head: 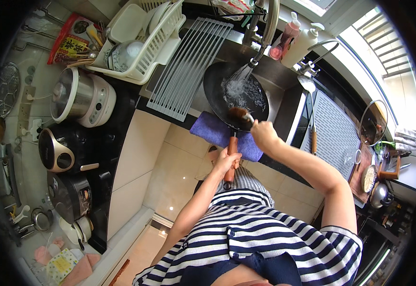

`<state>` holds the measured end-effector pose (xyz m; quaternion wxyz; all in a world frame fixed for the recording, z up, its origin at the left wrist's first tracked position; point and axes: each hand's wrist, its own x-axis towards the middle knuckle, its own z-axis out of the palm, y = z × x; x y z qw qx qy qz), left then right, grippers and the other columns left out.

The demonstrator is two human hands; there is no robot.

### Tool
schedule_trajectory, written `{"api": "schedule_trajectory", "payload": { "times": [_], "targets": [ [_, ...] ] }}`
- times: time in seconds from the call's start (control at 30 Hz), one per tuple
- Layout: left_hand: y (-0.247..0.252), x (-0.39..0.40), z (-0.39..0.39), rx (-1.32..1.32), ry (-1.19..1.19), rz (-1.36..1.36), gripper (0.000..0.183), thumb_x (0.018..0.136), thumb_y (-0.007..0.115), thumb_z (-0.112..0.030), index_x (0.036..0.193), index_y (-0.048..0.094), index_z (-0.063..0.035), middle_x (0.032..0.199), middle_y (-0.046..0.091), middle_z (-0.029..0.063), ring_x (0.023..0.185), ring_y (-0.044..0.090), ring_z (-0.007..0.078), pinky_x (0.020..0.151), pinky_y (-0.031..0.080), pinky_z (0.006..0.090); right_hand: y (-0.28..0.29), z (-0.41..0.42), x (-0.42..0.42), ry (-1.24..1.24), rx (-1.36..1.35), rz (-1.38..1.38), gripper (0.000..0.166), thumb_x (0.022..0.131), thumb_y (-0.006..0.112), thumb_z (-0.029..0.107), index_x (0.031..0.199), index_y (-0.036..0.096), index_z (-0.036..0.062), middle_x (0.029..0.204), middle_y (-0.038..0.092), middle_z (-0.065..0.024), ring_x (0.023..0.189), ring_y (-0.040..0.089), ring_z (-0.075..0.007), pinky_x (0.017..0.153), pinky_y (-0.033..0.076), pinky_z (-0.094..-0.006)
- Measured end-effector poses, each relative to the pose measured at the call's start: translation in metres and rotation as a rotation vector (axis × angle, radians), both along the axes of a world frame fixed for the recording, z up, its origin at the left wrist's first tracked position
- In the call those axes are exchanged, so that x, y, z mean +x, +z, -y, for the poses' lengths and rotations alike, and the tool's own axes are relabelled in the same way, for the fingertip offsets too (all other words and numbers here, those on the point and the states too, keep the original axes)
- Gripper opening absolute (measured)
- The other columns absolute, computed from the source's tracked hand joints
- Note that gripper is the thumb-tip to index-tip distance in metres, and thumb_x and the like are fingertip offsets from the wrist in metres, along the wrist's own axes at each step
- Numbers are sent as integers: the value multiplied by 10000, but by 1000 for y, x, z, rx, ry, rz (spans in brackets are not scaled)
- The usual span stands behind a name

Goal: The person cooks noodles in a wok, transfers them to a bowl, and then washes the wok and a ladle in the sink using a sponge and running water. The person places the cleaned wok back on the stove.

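Observation:
A black wok [215, 85] is held over the sink, its handle pointing towards me. My left hand [226, 161] grips the brown wooden wok handle [233, 144]. In my right hand [264, 135] is a brush with brown bristles [237, 113], pressed against the near inner side of the wok. Water runs from the faucet spray head [253, 63] into the wok and splashes over its middle. A purple towel [208, 129] hangs over the counter's front edge beneath the handle. The exact contact of the bristles with the wok is partly blurred.
A roll-up drying rack [190, 68] covers the sink's left side, beside a white dish rack [154, 53]. Soap bottles [302, 44] stand behind the sink. To the right are a spatula [313, 118], a grey drying mat [331, 125] and a glass lid [373, 123].

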<state>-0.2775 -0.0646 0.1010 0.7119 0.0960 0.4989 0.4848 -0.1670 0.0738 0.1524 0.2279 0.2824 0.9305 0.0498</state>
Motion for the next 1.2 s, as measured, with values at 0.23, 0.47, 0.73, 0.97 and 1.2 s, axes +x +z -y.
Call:
{"api": "schedule_trajectory", "payload": {
  "times": [0.23,0.47,0.73,0.97,1.2],
  "targets": [
    [-4,6,0,16,6,-18,150,793,582,-67,801,433,-69,591,476,15,438,459,89,412,372,223,-58,-46,-1,-345,-102,-113,276,815,499,128,1040,544,-27,736,639,-142,646,641,-258,551,498,-380],
    [-10,6,5,19,32,3,158,785,580,-59,876,451,-49,602,483,20,436,468,96,420,391,222,-2,-48,31,-754,-1132,-427,397,817,578,225,1187,542,85,700,607,-102,534,564,-140,524,477,-299],
    [-11,-16,-2,34,-58,196,120,796,574,-72,778,455,-64,601,477,15,437,449,85,439,394,233,-89,-88,19,-409,-187,-77,189,821,476,157,877,646,97,818,651,-142,777,646,-272,660,520,-387],
    [2,-39,-4,-14,-139,285,106,830,539,-70,852,436,-88,593,393,-36,442,371,56,474,350,221,-50,-61,10,-265,-396,-60,207,818,465,160,898,651,116,862,649,-145,802,644,-272,692,515,-386],
    [16,-50,-15,-108,-220,269,122,828,534,-75,861,418,-89,605,410,-33,449,389,51,481,379,220,-97,-67,-13,-430,-471,-294,207,828,483,187,898,642,76,814,640,-168,798,641,-287,684,512,-391]
  ]
}}
